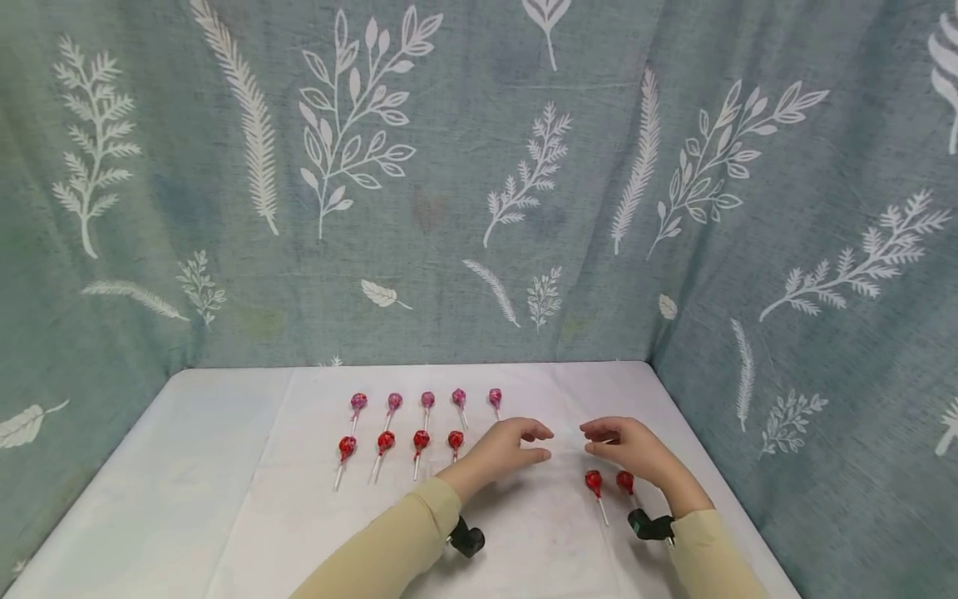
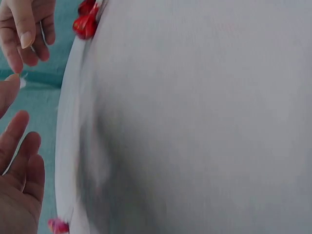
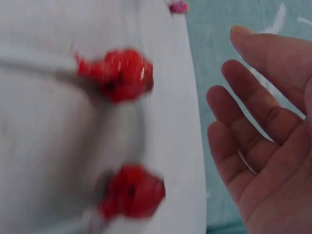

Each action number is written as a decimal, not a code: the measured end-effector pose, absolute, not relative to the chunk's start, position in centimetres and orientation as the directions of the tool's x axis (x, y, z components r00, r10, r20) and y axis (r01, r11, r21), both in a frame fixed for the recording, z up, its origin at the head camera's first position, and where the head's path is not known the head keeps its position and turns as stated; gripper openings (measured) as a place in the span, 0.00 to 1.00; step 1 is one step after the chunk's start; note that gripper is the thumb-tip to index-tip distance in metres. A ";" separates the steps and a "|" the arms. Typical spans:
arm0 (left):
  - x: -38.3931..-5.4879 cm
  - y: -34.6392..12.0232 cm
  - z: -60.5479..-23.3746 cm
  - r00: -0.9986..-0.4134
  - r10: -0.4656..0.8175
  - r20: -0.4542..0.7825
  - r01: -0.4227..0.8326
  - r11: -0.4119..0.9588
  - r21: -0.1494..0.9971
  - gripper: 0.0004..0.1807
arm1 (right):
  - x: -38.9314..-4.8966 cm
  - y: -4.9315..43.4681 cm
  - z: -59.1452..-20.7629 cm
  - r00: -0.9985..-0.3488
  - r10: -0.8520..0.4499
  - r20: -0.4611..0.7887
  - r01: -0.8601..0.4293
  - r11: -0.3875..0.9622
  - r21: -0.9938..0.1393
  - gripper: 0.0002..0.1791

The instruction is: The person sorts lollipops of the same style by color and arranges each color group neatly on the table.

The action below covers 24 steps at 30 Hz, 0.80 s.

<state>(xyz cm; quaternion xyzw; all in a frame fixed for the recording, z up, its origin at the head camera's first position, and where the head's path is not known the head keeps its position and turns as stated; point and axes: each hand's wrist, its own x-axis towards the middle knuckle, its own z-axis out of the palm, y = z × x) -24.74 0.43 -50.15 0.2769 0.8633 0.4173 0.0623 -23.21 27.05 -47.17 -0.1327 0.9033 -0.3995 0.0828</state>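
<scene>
My left hand (image 1: 509, 445) is raised over the middle of the table, fingers relaxed and loosely bent, holding nothing. Facing it across a small gap is my right hand (image 1: 636, 449), also relaxed and without anything in its grasp. Below the right hand lie two red lollipops, one (image 1: 594, 480) to the left of the other (image 1: 624, 480); the forearm partly covers the second one's stick. Left of the left hand, several red lollipops (image 1: 385, 441) form a front row, with a row of several pink lollipops (image 1: 427, 400) behind. The left arm overlaps the nearest sticks.
A white cloth (image 1: 247, 516) covers the table. Grey-green curtains (image 1: 449, 316) with white leaf prints stand along the back and both sides. Each wrist wears a small dark camera, one (image 1: 467, 539) under the left sleeve and one (image 1: 649, 526) at the right cuff.
</scene>
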 end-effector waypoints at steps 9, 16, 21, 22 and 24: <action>-24.2 4.3 -50.7 -0.829 0.544 0.129 0.432 0.475 0.767 0.17 | -22.3 30.4 -47.9 -0.972 -0.231 -0.048 -0.127 0.683 -0.719 0.18; -23.6 5.8 -51.3 -0.839 0.529 0.128 0.415 0.471 0.779 0.15 | -21.9 31.7 -48.8 -0.974 -0.216 -0.074 -0.092 0.666 -0.740 0.20; -23.1 6.2 -51.9 -0.851 0.507 0.136 0.409 0.478 0.777 0.14 | -21.7 32.2 -49.8 -0.973 -0.192 -0.130 -0.028 0.656 -0.754 0.21; -23.0 6.3 -52.0 -0.853 0.504 0.139 0.410 0.481 0.775 0.14 | -21.7 32.3 -50.0 -0.973 -0.185 -0.141 -0.016 0.658 -0.753 0.21; -22.9 6.6 -52.3 -0.858 0.493 0.145 0.414 0.496 0.763 0.14 | -21.5 32.4 -50.3 -0.972 -0.174 -0.156 0.001 0.664 -0.748 0.21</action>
